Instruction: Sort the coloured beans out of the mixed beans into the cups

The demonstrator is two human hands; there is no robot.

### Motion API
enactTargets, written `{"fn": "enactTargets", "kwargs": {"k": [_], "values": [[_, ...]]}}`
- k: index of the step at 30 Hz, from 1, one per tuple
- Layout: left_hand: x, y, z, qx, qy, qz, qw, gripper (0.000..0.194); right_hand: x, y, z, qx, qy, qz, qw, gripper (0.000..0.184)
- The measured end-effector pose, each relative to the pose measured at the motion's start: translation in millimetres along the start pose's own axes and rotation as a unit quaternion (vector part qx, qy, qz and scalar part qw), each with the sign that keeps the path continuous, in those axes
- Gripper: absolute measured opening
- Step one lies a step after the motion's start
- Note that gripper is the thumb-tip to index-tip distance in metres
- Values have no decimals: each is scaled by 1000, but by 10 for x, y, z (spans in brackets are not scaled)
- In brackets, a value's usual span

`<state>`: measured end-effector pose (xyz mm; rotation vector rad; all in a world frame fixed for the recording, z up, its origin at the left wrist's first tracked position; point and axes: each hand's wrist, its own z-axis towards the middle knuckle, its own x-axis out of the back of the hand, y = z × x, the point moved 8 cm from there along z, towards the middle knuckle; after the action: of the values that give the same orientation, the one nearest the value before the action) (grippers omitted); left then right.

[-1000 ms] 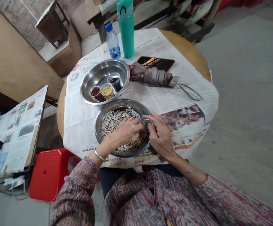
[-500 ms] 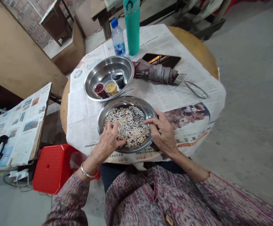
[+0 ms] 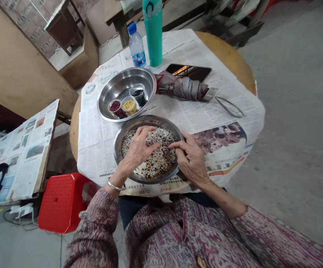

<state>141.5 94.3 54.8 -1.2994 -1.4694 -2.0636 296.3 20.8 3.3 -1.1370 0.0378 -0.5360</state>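
A shallow steel bowl (image 3: 117, 156) stands at the front of the table, holding mixed grains and beans (image 3: 155, 163) in white, yellow, dark red and black. My left hand (image 3: 139, 147), with a silver bangle at the wrist, is over the grains, fingers spread and curved and nothing gripped in them. Whether its fingertips touch the grains I cannot tell. At the bowl's right side my right hand (image 3: 190, 158) grips the rim, one finger reaching inside over the grains. Behind is a second steel bowl (image 3: 102, 91) with cups of red beans (image 3: 116, 108), yellow grains (image 3: 129, 106) and black beans (image 3: 139, 96).
Newspaper (image 3: 94, 137) covers the round table. Toward the back stand a plastic water bottle (image 3: 137, 48) and a teal bottle (image 3: 154, 41). A folded umbrella (image 3: 182, 86) lies by a dark tablet or phone (image 3: 203, 72). A red stool (image 3: 61, 201) is on the floor at left.
My left hand has moved away from me, from the bowl's near left side to over its middle, and the grains' surface has shifted. My right hand stays at the rim.
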Motion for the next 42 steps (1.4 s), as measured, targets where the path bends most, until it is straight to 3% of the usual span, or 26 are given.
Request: {"fn": "enactTargets", "kwargs": {"k": [3, 5, 7, 10, 12, 15, 19, 22, 25, 28, 31, 34, 36, 38, 42], "values": [[34, -88, -72, 19, -43, 136, 990, 90, -5, -5, 2, 0, -3, 8, 1000, 23], [-45, -129, -103, 32, -80, 185, 979, 105, -2, -2, 1, -2, 0, 6, 1000, 23], [-180, -81, -89, 6, -101, 188, 977, 91, 1, 3, -2, -3, 4, -1, 1000, 23], [-344, 40, -6, -51, -104, 143, 983, 41, -4, 11, -2, -6, 4, -7, 1000, 23], [-357, 40, 47, -52, -97, 125, 986, 27, -6, 13, 2, -8, 2, -7, 1000, 22], [-232, -62, 29, -17, -80, 142, 986, 24, -3, 13, 5, -11, 3, -10, 1000, 23], [-61, -146, -266, 7, -95, 141, 985, 17, -4, 30, -3, -17, 1, -10, 1000, 22], [-62, -84, -556, -6, -129, 118, 985, 12, -3, 47, -9, -20, 0, -11, 1000, 22], [-163, 76, -705, -50, -159, 93, 982, 25, 0, 47, -6, -17, 1, -13, 1000, 22], [-309, 224, -633, -106, -175, 133, 970, 26, 0, 33, 0, -11, 2, -14, 1000, 22], [-359, 231, -390, -119, -145, 235, 954, 29, 0, 22, 2, -8, 4, -15, 1000, 23], [-237, 70, -155, -62, -86, 289, 951, 36, 3, 16, 1, -9, 7, -23, 1000, 23], [-130, -86, -95, -25, -68, 294, 953, 27, 7, 17, 1, -13, 8, -26, 1000, 22], [-18, -239, -112, -2, -58, 282, 958, 21, 8, 19, 2, -18, 7, -24, 1000, 22], [194, -482, -296, 55, -34, 228, 971, 28, 2, 19, 4, -23, 0, -7, 1000, 21]]}}
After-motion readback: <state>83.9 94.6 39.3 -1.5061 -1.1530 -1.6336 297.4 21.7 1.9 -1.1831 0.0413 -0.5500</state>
